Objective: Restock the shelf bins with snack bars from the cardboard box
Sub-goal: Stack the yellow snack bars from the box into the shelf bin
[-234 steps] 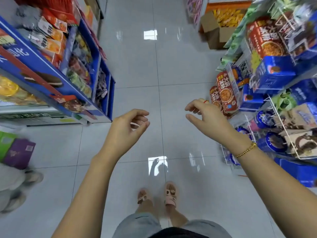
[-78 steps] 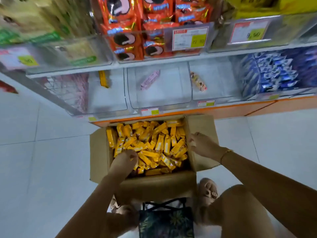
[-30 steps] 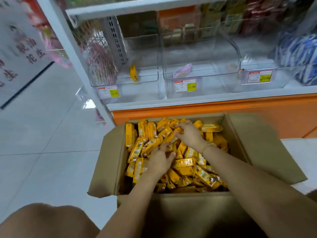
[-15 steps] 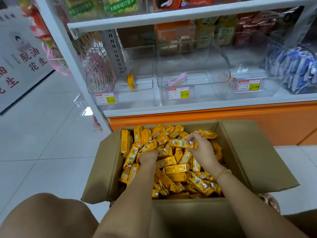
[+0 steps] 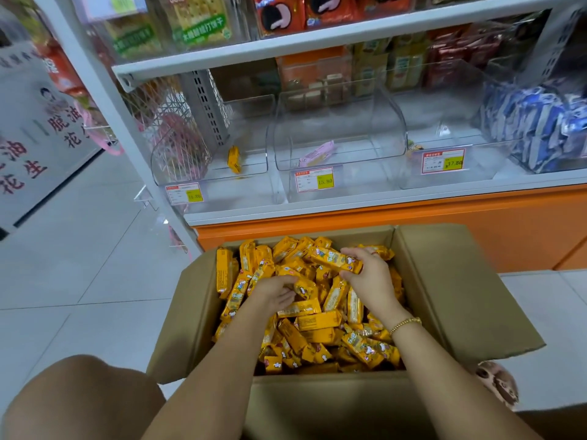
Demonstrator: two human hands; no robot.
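An open cardboard box (image 5: 451, 300) on the floor is full of yellow snack bars (image 5: 317, 322). Both my hands are inside it. My right hand (image 5: 368, 277) grips one yellow bar (image 5: 335, 258) near the box's far side, lifted slightly above the pile. My left hand (image 5: 276, 292) is curled round another yellow bar (image 5: 305, 289) in the middle of the pile. Beyond the box, the low shelf holds clear bins: the left bin (image 5: 206, 166) has a single yellow bar (image 5: 234, 158), the middle bin (image 5: 340, 134) a pink bar (image 5: 317, 154).
A third clear bin (image 5: 444, 144) stands right of the middle one, then a bin of blue packets (image 5: 540, 125). Price tags (image 5: 314, 179) hang on the bin fronts. An orange shelf base (image 5: 476, 223) runs behind the box. My knee (image 5: 79, 398) is at lower left; tiled floor lies left.
My right hand has closed on a bar and raised it a little from the pile. My left hand has shifted right and curled onto a bar. The view has moved closer to the shelf.
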